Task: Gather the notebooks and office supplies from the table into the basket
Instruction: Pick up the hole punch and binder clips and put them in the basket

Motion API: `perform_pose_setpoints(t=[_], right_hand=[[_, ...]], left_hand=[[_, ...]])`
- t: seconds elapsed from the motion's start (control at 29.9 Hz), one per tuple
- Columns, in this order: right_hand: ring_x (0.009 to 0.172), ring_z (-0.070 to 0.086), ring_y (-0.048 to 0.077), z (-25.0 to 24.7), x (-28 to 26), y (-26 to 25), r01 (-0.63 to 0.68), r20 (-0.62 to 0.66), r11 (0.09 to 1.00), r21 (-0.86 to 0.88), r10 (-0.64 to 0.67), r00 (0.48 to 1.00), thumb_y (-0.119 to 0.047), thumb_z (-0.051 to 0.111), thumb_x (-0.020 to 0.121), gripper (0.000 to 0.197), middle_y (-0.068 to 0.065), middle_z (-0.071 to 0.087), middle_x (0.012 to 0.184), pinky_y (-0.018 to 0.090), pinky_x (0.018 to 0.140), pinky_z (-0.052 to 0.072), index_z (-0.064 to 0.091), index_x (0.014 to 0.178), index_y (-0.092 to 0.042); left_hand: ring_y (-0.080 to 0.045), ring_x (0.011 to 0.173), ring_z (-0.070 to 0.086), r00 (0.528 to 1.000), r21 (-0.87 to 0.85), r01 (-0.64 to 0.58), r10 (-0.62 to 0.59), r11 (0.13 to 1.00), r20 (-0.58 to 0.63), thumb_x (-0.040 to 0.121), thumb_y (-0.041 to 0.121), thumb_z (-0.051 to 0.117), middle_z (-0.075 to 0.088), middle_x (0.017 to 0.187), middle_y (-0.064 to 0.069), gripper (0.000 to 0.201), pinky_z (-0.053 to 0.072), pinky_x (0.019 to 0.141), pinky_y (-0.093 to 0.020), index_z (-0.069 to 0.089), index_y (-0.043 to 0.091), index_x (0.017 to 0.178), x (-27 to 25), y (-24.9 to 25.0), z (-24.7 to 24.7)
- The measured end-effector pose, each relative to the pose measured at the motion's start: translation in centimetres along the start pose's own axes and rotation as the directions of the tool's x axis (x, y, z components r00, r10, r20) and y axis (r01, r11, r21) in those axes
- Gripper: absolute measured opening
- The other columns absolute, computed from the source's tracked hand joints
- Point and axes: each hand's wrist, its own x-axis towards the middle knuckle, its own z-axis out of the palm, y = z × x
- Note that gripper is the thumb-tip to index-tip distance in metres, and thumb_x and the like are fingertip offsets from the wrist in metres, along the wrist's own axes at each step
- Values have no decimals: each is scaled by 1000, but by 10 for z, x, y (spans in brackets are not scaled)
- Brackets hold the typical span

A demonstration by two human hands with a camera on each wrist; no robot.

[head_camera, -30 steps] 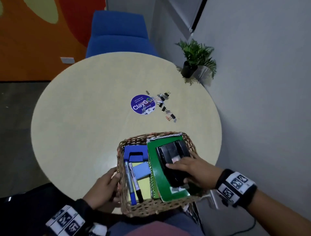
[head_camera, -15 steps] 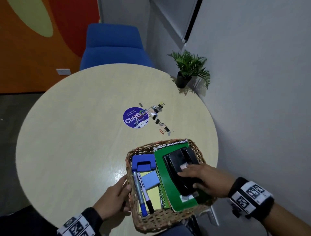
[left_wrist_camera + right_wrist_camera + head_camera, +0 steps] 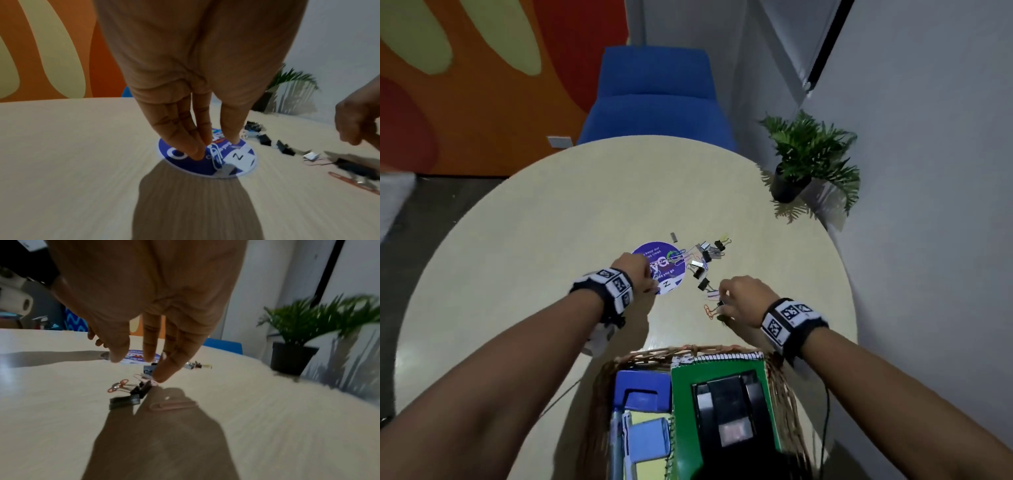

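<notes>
Clips [image 3: 703,262] lie scattered mid-table [image 3: 517,257], right of the round sticker [image 3: 659,265], beyond the basket [image 3: 786,390] at the near edge. Left hand [image 3: 185,81] pinches a white paperclip [image 3: 216,155] on the sticker. Right hand [image 3: 156,305] hangs uncurled, one fingertip by a black binder clip [image 3: 141,388].
</notes>
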Motion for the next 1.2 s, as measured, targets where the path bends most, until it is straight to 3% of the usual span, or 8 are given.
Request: perform_pose_setpoints(t=[0.07, 0.13, 0.3, 0.43, 0.67, 0.84, 1.04, 1.2], right_hand=[[90, 60, 29, 7, 18, 5, -63, -5, 998, 3, 63, 998, -46, 64, 82, 38, 10, 64, 100, 37, 74, 50, 57, 100, -13], [89, 61, 30, 12, 28, 7, -106, 1, 994, -18, 106, 994, -51, 66, 80, 44, 10, 63, 97, 36, 73, 50, 57, 96, -12], [76, 57, 28, 17, 43, 7, -212, 51, 973, 87, 208, 977, -40, 75, 77, 34, 9, 59, 86, 30, 66, 46, 55, 81, -11], [74, 59, 29, 17, 45, 6, -259, 60, 952, 162, 252, 966, -28, 76, 78, 27, 6, 57, 80, 31, 65, 48, 55, 78, -11], [71, 63, 27, 9, 45, 1, -265, 80, 954, 141, 256, 963, -20, 72, 79, 16, 6, 61, 74, 32, 66, 55, 63, 80, -7], [65, 61, 27, 1, 41, -6, -240, 29, 966, 94, 238, 971, -15, 76, 70, 16, 9, 63, 73, 29, 58, 52, 63, 75, -7], [44, 47, 21, -4, 37, -12, -258, 37, 963, 77, 256, 966, -15, 73, 57, 26, 4, 48, 49, 21, 41, 39, 48, 52, -13], [65, 60, 21, -30, 23, -20, -196, -55, 955, 220, 213, 975, -19, 78, 69, 20, 11, 69, 73, 29, 61, 50, 69, 75, -2]], left_hand=[[-25, 70, 55, 998, -1, 66, -66, 998, 17, 71, 40, 73, 55, 60, -3, 32, 43, 60, -27, 57, 14, 61, 18, 9, 7], [-27, 71, 57, 992, 1, 128, -128, 992, 4, 69, 38, 74, 52, 60, -2, 37, 44, 60, -27, 50, 13, 56, 27, 16, 13], [-30, 76, 63, 985, 60, 165, -167, 984, 37, 72, 22, 66, 62, 80, -10, 19, 46, 59, -29, 65, 9, 85, 36, 31, 16], [-35, 88, 65, 976, 116, 179, -191, 977, 104, 64, 29, 68, 57, 78, -7, 44, 57, 74, -41, 66, 8, 103, 55, 15, 32], [-34, 89, 64, 987, -119, 62, -78, 991, -137, 82, 20, 62, 70, 96, -14, 11, 51, 76, -34, 67, 11, 86, -20, 36, -29], [-19, 68, 66, 973, -369, -106, 21, 923, -228, 75, 13, 75, 72, 73, -5, 10, 51, 74, -30, 66, 15, 80, -98, 16, -39], [6, 54, 59, 987, -469, -119, 52, 875, -152, 78, 12, 72, 72, 70, 0, 6, 42, 61, -7, 73, 18, 80, -185, -14, 23], [6, 61, 61, 993, -524, -115, 101, 844, -57, 83, 7, 63, 74, 77, 1, 16, 41, 61, -2, 73, 19, 87, -225, -19, 74]])
